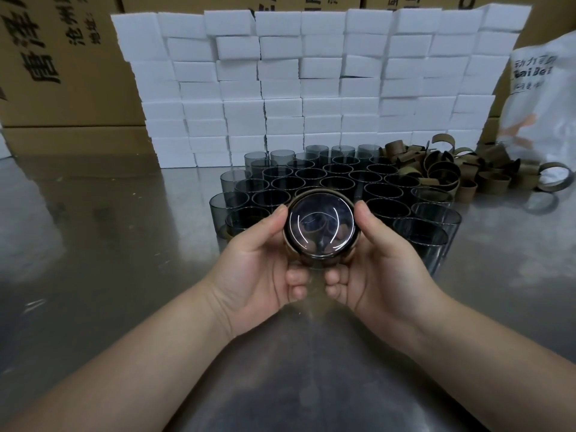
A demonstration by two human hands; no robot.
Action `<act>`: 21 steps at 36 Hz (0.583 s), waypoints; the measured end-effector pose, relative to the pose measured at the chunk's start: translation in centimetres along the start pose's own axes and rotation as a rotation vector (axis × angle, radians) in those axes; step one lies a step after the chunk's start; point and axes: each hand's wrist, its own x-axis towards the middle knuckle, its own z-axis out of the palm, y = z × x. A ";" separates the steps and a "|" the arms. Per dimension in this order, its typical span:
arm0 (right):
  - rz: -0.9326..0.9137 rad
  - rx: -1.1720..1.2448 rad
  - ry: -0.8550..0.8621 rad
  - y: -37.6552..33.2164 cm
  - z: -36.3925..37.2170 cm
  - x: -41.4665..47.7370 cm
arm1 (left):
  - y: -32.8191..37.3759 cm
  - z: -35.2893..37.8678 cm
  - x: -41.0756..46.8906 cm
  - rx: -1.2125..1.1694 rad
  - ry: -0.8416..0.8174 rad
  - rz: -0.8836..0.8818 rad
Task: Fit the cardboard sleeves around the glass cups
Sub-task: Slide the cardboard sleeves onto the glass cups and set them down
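Both hands hold one glass cup [321,227] above the metal table [93,244], its round base turned toward the camera and a brown cardboard sleeve [350,255] wrapped around its wall; the left hand [261,260] grips it from the left and the right hand [377,260] from the right, thumbs on the upper sides and fingers curled beneath. Just behind stands a block of dark glass cups [339,182] in rows, with a heap of loose cardboard sleeves [452,169] beside it to the right. Behind them rises a wall of stacked white boxes [311,82], with brown cartons [62,57] at the back and a white bag [539,88] at the far right.
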 end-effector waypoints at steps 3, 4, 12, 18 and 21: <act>0.002 0.020 0.002 -0.1 0.0 0.0 | 0.1 0.0 -0.1 -0.014 0.001 0.004; -0.001 0.025 0.003 -0.1 0.0 0.0 | 0.1 0.0 -0.1 -0.012 0.002 0.010; -0.162 -0.052 0.010 0.6 -0.1 0.1 | -0.3 0.3 -0.1 0.190 0.101 0.147; -0.183 -0.202 0.044 1.0 0.0 0.4 | -1.6 0.2 0.1 0.384 0.323 0.375; -0.241 -0.393 -0.001 1.3 0.0 -0.2 | -1.7 0.1 0.0 0.635 0.325 0.475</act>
